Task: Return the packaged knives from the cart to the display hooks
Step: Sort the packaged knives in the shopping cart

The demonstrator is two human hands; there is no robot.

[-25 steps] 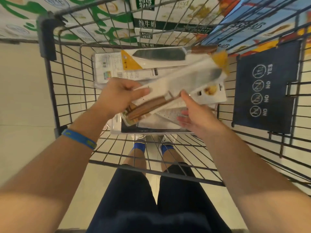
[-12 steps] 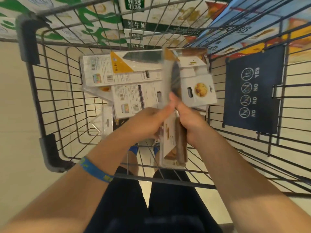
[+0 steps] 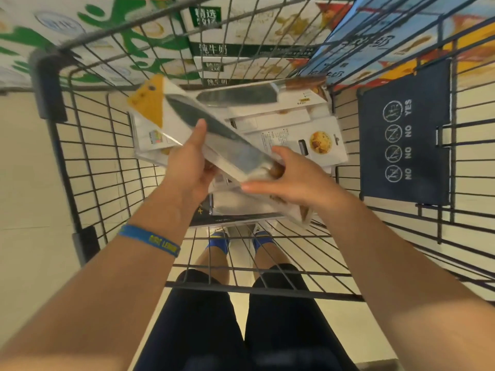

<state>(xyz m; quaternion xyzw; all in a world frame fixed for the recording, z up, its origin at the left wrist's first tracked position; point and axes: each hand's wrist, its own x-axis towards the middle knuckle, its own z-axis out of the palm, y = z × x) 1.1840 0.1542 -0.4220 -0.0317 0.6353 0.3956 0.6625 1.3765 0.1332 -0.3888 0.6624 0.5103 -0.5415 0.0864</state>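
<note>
Head view: right hand (image 3: 292, 180) hides handle of knife pack (image 3: 235, 153).

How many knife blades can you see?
2: one in the held package, gripped by left hand and right hand; one in the far package lying in the cart. Others may be hidden.

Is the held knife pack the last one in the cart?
No: another packaged knife lies in the cart behind the held pack.

Left hand (image 3: 187, 171) and right hand (image 3: 297, 180), arms outstretched, pinch a packaged knife (image 3: 235, 153).
</note>
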